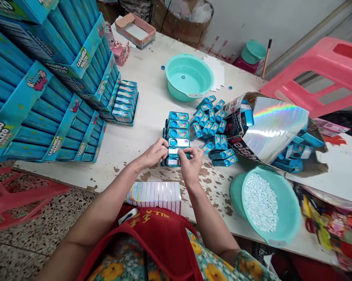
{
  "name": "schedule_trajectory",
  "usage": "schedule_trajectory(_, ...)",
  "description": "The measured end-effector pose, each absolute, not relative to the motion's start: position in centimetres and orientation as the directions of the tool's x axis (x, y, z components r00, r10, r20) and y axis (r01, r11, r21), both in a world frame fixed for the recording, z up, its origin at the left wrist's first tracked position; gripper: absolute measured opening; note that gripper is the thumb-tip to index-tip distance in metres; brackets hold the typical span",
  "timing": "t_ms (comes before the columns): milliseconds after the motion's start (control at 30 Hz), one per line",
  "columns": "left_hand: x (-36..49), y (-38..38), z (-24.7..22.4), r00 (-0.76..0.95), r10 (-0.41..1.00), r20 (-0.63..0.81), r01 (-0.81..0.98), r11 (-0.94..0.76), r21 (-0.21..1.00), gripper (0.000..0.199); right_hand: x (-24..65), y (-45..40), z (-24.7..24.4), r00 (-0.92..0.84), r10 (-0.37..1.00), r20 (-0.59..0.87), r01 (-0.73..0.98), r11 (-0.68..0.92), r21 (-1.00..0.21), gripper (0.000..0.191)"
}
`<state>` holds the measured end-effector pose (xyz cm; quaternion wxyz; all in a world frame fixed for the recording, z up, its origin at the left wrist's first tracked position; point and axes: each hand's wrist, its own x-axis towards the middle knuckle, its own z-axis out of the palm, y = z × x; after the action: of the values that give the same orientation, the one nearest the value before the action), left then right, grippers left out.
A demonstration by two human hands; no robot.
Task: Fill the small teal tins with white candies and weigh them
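Observation:
A row of blue tins (178, 133) labelled "Caramelo Macizo" lies in front of me, lids facing up. My left hand (157, 151) is closed, with thumb and forefinger pinched at the left end of a tin near the front of the row. From the right, my right hand (191, 160) holds the same tin, its thumb pressing on the top and its fingers bent round the end. The front tins show pale, shiny tops partly covered by my fingers. A strip of shiny holographic labels (157, 192) lies at the table's near edge.
Loose blue tins (208, 121) crowd right of the row, beside an opened carton (246, 136) holding more. A turquoise basin (190, 76) stands behind; another basin (237, 187) holds white candies (260, 203). Stacked display boxes (38, 82) rise at left. A pink stool (316, 74) is far right.

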<state>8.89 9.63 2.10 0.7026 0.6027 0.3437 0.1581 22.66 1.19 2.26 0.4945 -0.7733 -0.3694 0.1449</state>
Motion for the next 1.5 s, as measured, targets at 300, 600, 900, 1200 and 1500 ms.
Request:
schedule_trajectory(300, 6.7, 8.7, -2.2, 0.432, 0.829, -0.354, 0.619, 0.013, 0.785, 0.031, 23.7, 1.0, 1.6, 0.665, 0.73, 0.158, 0.445, -0.216, -0.869, 0.02)
schedule_trajectory(600, -4.8, 0.8, -7.0, 0.474, 0.656, -0.587, 0.876, -0.284, 0.389, 0.038, 17.4, -5.5, 0.0, -0.012, 0.937, 0.349, 0.649, 0.272, -0.71, 0.024)
schedule_trajectory(900, -5.6, -0.8, -7.6, 0.511, 0.678, -0.529, 0.734, -0.024, 0.679, 0.026, 13.0, -6.5, -8.8, -0.222, 0.97, -0.097, 0.681, 0.083, -0.728, 0.02)
schedule_trajectory(1200, -6.5, -0.8, -9.3, 0.524, 0.657, -0.542, 0.557, 0.217, 0.802, 0.029, 11.6, -7.4, -9.6, -0.263, 0.963, -0.062, 0.726, 0.155, -0.67, 0.031)
schedule_trajectory(1500, -5.8, -1.0, -10.5, 0.424, 0.686, -0.591, 0.589, 0.287, 0.756, 0.025, 11.6, -7.4, -9.3, -0.409, 0.909, -0.079, 0.814, 0.324, -0.483, 0.04)
